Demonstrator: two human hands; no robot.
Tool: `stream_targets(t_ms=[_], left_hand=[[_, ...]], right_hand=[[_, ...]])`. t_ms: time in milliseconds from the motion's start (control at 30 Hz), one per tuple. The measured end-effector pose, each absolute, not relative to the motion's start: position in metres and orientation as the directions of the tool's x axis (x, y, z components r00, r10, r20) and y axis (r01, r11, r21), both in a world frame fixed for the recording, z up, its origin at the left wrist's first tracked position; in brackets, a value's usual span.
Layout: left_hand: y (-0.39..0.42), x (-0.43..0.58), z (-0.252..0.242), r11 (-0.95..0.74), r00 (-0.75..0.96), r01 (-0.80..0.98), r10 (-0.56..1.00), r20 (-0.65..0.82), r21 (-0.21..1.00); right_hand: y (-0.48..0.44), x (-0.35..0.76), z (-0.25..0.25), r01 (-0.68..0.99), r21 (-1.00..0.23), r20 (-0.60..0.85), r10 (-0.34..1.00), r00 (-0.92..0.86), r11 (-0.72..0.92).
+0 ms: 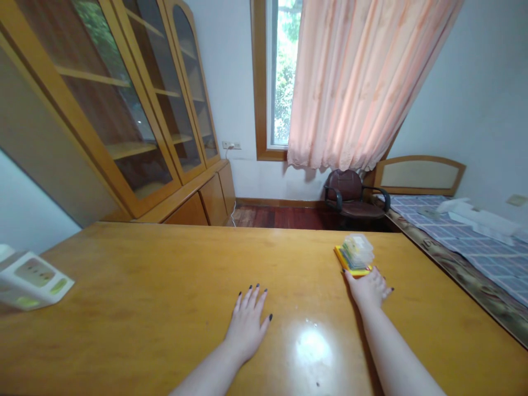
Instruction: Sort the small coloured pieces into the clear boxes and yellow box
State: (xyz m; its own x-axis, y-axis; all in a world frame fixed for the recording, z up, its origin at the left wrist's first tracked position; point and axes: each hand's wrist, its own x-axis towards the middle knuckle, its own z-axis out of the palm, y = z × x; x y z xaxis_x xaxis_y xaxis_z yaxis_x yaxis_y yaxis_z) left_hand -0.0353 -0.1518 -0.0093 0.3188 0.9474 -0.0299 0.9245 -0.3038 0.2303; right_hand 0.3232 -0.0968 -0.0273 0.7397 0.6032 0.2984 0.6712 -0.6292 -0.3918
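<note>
My left hand (246, 324) lies flat on the wooden tabletop (165, 286), its fingers spread and nothing in them. Further right, my right hand (369, 287) is at the near edge of a flat yellow item (359, 272). Its thumb is by the left front corner and the other fingers are spread to the right. On top of the yellow item sits a clear plastic case (359, 248), slightly blurred, with something yellow-green inside. My right fingertips look to be touching the yellow item, without a visible wrap around it.
A white box-like holder with cut-outs (37, 278) stands at the table's left edge. Beyond the table are a glass-door cabinet (160, 93), a brown armchair (350, 192) and a pink curtain (350, 82). A bed (466, 242) adjoins the right side.
</note>
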Motion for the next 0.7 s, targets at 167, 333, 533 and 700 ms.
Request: stream_targets(t_ms=[167, 333, 533, 700], left_hand=[[-0.146, -0.040, -0.017, -0.264, 0.268, 0.940, 0.963, 0.012, 0.216], [-0.124, -0.032, -0.022, -0.085, 0.072, 0.985, 0.993, 0.091, 0.148], [-0.086, -0.005, -0.022, -0.197, 0.173, 0.969, 0.972, 0.160, 0.148], [-0.057, 0.008, -0.026, -0.213, 0.186, 0.966, 0.966, 0.179, 0.148]], right_hand=[[-0.120, 0.319, -0.045, 0.706, -0.326, 0.254, 0.661, 0.706, -0.629], [-0.154, 0.286, -0.051, 0.937, -0.216, 0.476, 0.808, 0.346, -0.274], [-0.138, 0.221, -0.036, 0.980, -0.193, 0.299, 0.950, 0.096, -0.038], [-0.093, 0.193, -0.027, 0.981, -0.187, 0.079, 0.995, 0.067, -0.051]])
